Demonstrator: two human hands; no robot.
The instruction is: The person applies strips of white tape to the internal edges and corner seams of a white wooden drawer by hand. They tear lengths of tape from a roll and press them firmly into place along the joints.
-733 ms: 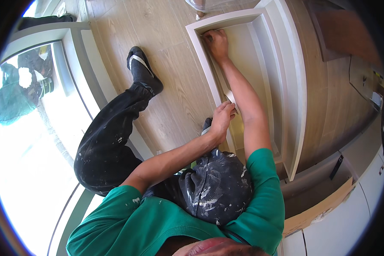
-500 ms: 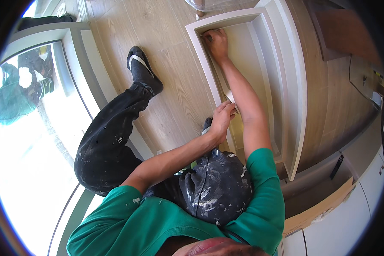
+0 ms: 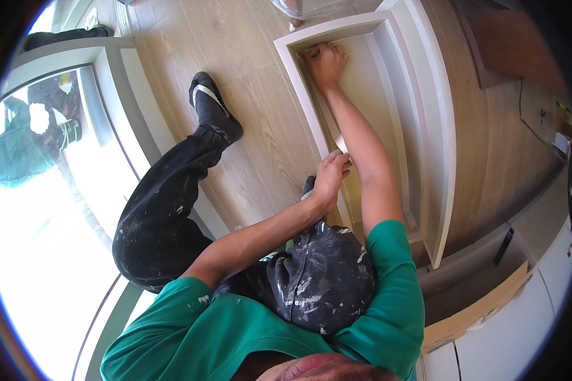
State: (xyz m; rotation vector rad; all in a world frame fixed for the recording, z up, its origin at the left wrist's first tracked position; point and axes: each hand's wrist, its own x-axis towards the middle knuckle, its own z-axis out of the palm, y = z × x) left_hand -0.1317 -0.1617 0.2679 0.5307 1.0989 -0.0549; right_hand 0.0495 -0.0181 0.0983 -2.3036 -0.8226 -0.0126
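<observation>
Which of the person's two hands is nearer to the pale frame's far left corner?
The right hand: it is inside the pale frame, close to that corner; the left hand is nearer the body, along the frame's left side.

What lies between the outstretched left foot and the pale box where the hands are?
In the head view, wood-look flooring fills the stretch between the left foot and the pale box; I see nothing else there.

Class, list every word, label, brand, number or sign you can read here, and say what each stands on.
None can be read.
Dark object beyond the glass: small pale marks, too blurred to read.
Dark striped sock: no legible lettering.
Pale wooden-looking frame at the hands: no lettering visible.
</observation>
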